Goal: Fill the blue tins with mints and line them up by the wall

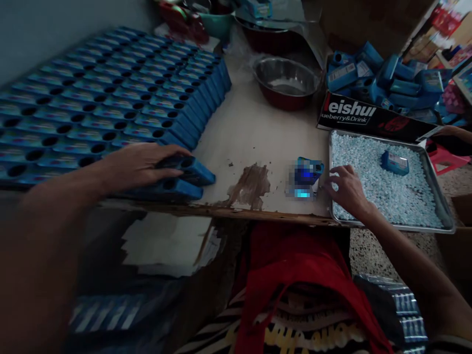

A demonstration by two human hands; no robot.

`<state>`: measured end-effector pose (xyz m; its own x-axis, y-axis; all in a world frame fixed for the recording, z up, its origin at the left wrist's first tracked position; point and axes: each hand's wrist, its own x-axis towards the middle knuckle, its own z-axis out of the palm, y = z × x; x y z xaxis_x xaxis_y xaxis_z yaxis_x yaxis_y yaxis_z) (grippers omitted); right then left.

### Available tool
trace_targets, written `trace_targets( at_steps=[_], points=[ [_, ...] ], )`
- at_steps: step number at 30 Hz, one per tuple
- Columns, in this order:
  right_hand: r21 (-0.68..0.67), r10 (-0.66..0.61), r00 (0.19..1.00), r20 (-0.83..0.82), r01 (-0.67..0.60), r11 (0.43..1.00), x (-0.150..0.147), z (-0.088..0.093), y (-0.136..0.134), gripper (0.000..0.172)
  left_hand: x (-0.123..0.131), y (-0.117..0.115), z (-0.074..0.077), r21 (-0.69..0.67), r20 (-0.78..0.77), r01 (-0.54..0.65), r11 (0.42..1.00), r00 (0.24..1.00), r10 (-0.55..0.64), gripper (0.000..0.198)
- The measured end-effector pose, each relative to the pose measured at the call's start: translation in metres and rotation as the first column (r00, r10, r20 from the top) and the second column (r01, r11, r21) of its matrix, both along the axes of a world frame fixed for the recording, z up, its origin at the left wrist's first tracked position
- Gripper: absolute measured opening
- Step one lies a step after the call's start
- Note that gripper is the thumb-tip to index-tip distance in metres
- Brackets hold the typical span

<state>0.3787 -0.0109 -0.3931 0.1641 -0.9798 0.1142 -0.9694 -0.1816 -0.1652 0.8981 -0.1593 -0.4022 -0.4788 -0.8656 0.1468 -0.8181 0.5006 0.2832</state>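
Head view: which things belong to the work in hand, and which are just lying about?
Seem in use:
blue container in the left hand
rows of blue containers
pellet tray by the right hand
carton of blue containers

Seem just lying about:
metal bowl
green basin

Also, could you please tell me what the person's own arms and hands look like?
The left hand and right hand are bare and ungloved, and both forearms are uncovered. What may be a dark sleeve edge shows at the lower right, too dim to be sure. Between the arms, a red apron covers a striped top.
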Motion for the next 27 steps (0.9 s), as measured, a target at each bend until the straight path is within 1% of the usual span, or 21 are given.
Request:
trace_targets(
  at_steps=[2,3,5,7,8,9,11,13,15,17,19,20,22,23,24,25,27],
  points=[
    [0.027,0.03,0.985,-0.171,-0.025,0.999,0.01,-0.008,0.009,0.02,-0.004,0.014,0.005,0.081,0.056,0.055,0.995,0.997,-0.059,0.08],
    [0.03,0.027,0.975,-0.222,-0.021,0.999,0.014,-0.013,0.011,0.02,-0.009,0.024,0.008,0.086,0.073,0.055,0.995,0.995,-0.061,0.072],
    [0.002,0.007,0.965,-0.26,-0.006,1.0,0.02,-0.027,0.009,0.022,-0.022,0.041,0.011,0.035,0.109,0.027,0.999,0.994,-0.031,0.064],
    [-0.051,-0.019,0.968,-0.252,0.006,0.999,0.023,-0.039,0.003,0.025,-0.035,0.054,0.008,-0.014,0.145,0.009,1.0,0.989,-0.006,0.059],
    [-0.07,-0.025,0.97,-0.243,0.008,0.998,0.024,-0.043,0.0,0.026,-0.04,0.058,0.004,-0.03,0.153,-0.003,1.0,0.988,0.008,0.053],
    [-0.081,-0.03,0.972,-0.231,0.012,0.997,0.025,-0.045,-0.001,0.026,-0.044,0.062,0.001,-0.045,0.148,-0.017,0.999,0.989,0.024,0.043],
    [-0.076,-0.035,0.978,-0.204,0.02,0.997,0.027,-0.041,-0.001,0.025,-0.047,0.066,-0.005,-0.077,0.125,-0.039,0.996,0.991,0.049,0.026],
    [-0.077,-0.049,0.984,-0.173,0.036,0.996,0.025,-0.031,0.001,0.023,-0.046,0.066,-0.01,-0.124,0.091,-0.044,0.991,0.994,0.056,0.02],
    [-0.119,-0.099,0.983,-0.154,0.081,0.99,0.015,-0.018,0.004,0.023,-0.044,0.063,-0.015,-0.17,0.025,-0.059,0.984,0.998,0.064,0.021],
    [-0.155,-0.183,0.968,-0.173,0.157,0.975,-0.009,-0.005,0.009,0.02,-0.042,0.06,-0.018,-0.194,-0.061,-0.076,0.978,0.996,0.065,0.019],
    [-0.124,-0.247,0.947,-0.204,0.226,0.966,-0.04,0.005,0.02,0.019,-0.042,0.061,-0.019,-0.222,-0.105,-0.078,0.972,0.993,0.056,0.015],
    [-0.077,-0.248,0.945,-0.215,0.236,0.969,-0.055,0.007,0.026,0.024,-0.043,0.063,-0.018,-0.247,-0.102,-0.073,0.966,0.994,0.049,0.013],
    [0.05,-0.174,0.958,-0.227,0.19,0.981,-0.081,0.006,0.04,0.045,-0.049,0.067,-0.016,-0.292,-0.048,-0.044,0.955,0.998,0.031,0.016],
    [0.114,-0.115,0.965,-0.234,0.145,0.983,-0.088,0.003,0.045,0.054,-0.054,0.069,-0.014,-0.306,-0.014,-0.029,0.952,1.0,0.026,0.022],
    [0.165,-0.058,0.967,-0.246,0.101,0.981,-0.093,-0.001,0.048,0.059,-0.062,0.071,-0.012,-0.315,0.014,-0.02,0.949,1.0,0.026,0.028],
    [0.201,-0.013,0.964,-0.265,0.069,0.977,-0.095,-0.006,0.049,0.06,-0.072,0.073,-0.009,-0.318,0.039,-0.012,0.948,0.999,0.025,0.033],
    [0.243,0.018,0.954,-0.3,0.059,0.968,-0.092,-0.015,0.043,0.052,-0.096,0.074,-0.004,-0.321,0.074,0.011,0.947,0.997,0.014,0.031]
  ],
)
